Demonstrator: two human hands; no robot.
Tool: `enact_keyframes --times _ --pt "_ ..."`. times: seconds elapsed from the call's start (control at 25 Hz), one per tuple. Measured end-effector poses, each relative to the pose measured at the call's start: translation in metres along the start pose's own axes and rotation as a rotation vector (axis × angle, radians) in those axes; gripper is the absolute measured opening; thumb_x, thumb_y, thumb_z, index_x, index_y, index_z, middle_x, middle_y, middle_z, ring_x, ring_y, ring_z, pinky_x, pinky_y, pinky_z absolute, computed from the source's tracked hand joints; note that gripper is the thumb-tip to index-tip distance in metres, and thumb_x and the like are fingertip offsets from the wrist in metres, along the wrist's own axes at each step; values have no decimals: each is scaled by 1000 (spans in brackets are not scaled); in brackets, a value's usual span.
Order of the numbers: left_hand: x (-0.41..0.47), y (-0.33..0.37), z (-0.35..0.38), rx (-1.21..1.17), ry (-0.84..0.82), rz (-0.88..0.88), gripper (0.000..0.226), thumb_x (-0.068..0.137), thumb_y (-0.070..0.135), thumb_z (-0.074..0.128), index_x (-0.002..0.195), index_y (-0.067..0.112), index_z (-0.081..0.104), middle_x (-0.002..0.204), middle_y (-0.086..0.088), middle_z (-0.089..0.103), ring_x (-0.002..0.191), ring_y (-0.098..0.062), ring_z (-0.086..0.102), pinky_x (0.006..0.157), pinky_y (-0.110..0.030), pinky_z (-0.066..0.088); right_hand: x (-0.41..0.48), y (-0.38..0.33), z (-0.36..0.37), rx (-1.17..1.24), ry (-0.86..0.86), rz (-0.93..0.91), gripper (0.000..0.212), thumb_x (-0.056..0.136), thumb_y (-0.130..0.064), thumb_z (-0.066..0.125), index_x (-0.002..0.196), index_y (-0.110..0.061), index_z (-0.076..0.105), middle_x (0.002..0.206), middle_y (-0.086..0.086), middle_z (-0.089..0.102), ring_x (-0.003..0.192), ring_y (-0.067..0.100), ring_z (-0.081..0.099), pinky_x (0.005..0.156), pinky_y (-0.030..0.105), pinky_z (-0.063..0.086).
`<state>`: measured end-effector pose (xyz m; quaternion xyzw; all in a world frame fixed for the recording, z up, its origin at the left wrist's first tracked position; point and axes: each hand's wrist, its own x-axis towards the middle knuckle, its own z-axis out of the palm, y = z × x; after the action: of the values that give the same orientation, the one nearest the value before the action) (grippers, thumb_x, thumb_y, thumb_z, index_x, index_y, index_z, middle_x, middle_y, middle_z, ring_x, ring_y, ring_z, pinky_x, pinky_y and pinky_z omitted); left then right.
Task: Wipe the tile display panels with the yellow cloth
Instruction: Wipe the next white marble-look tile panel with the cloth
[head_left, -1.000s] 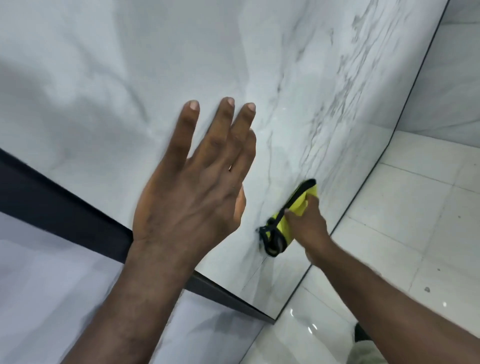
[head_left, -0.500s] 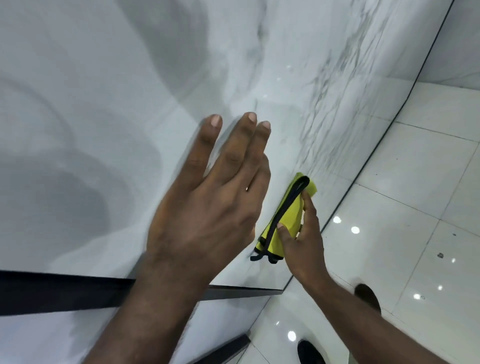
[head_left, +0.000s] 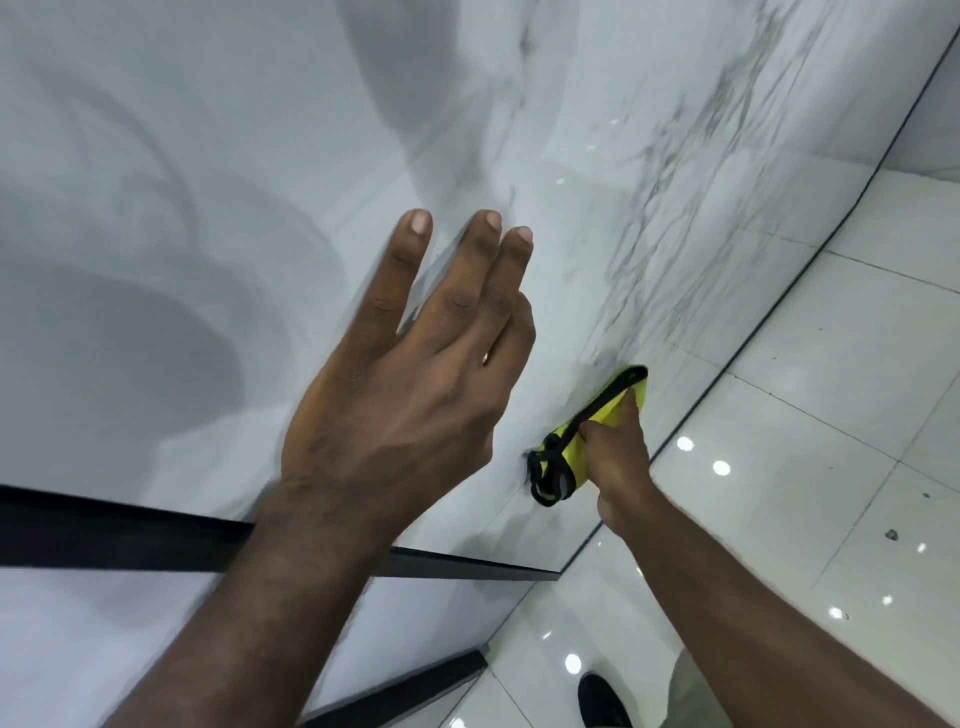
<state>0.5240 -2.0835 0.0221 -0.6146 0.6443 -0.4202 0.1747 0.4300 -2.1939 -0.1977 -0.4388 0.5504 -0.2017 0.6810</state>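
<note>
Head view, one item per entry. Tile display panel (head_left: 218, 197): glossy white marble-look face with grey veining toward 1 o'clock, filling the frame from 9 o'clock round to 1 o'clock; soft grey reflections lie across it. Black frame strip (head_left: 104, 530): runs along the panel's lower edge from 9 o'clock toward 5 o'clock. Second pale panel (head_left: 104, 649): below that strip, at 7 o'clock. Left hand (head_left: 410, 395): at frame centre, back toward the camera, fingers straight and slightly spread, pointing to 12 o'clock, palm turned to the panel; holds nothing; whether the palm touches the surface cannot be told. Yellow cloth (head_left: 574, 460): folded, black-trimmed, with a black loop hanging at its lower end; lies against the panel face near the panel's lower right edge, at 4 o'clock from the left hand. Right hand (head_left: 618, 457): fingers curled round the cloth, gripping it and holding it to the panel; forearm enters from 5 o'clock. The two hands are apart. Floor tiles (head_left: 831, 415): white, shiny, with bright light spots, from 3 to 5 o'clock. Black shoe (head_left: 602, 701): at the bottom edge, 6 o'clock.
</note>
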Motion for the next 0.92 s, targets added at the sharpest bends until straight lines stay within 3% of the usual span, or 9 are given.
enact_keyframes --times 0.12,0.24,0.36,0.44,0.52,0.64,0.72,0.8,0.92 --pt "3 -1 -1 -23 10 -4 35 102 11 49 133 6 64 168 -18 43 159 -35 37 130 -62 23 -11 -27 -13 -70 51 -242 81 97 -21 66 162 -46 25 126 -7 60 105 6 59 88 23 48" --pt "7 0 -6 -66 0 -50 32 101 15 54 128 8 69 166 -15 48 157 -33 41 129 -60 26 -4 -47 -27 -68 143 -466 84 90 -14 73 157 -45 33 141 -10 46 126 3 45 100 9 39" --pt "24 5 -18 -176 -34 -154 28 101 25 57 119 10 73 160 -11 56 153 -31 47 131 -56 18 11 -54 -34 -11 46 -125 84 84 -22 73 155 -44 34 137 3 53 119 18 55 94 31 52" --pt "39 2 -25 -168 -33 -197 31 101 28 57 121 10 72 160 -11 55 152 -33 47 131 -57 12 -3 -60 -33 -66 -16 -113 87 82 -24 74 158 -40 33 136 9 55 118 25 58 100 40 53" --pt "52 -9 -33 -108 21 -278 35 100 29 58 126 10 70 166 -11 48 154 -32 41 132 -57 9 -20 -81 -36 -61 -5 -391 88 85 -15 76 158 -39 34 133 6 47 118 19 54 103 33 49" --pt "65 -29 -46 -18 159 -436 38 100 30 59 130 10 70 172 -11 39 156 -31 32 131 -57 13 -19 -149 -57 -61 109 -788 90 84 2 69 154 -43 37 136 5 36 105 -9 50 91 5 42" --pt "73 -38 -49 39 230 -489 38 100 29 59 131 9 71 171 -12 40 156 -31 32 130 -58 18 6 -182 -75 -36 145 -805 93 84 9 60 156 -45 36 135 2 31 97 -22 45 90 4 43" --pt "80 -40 -44 88 261 -486 43 100 26 60 138 7 67 171 -14 40 158 -32 33 129 -62 25 1 -197 -83 -4 88 -702 96 84 9 57 156 -50 35 134 -1 31 96 -19 46 98 13 46" --pt "81 -34 -30 240 259 -413 50 100 23 61 147 6 63 169 -12 44 156 -32 43 124 -69 33 -31 -207 -78 -148 -65 -1078 97 85 5 67 153 -57 35 132 -7 28 112 5 51 98 14 46"
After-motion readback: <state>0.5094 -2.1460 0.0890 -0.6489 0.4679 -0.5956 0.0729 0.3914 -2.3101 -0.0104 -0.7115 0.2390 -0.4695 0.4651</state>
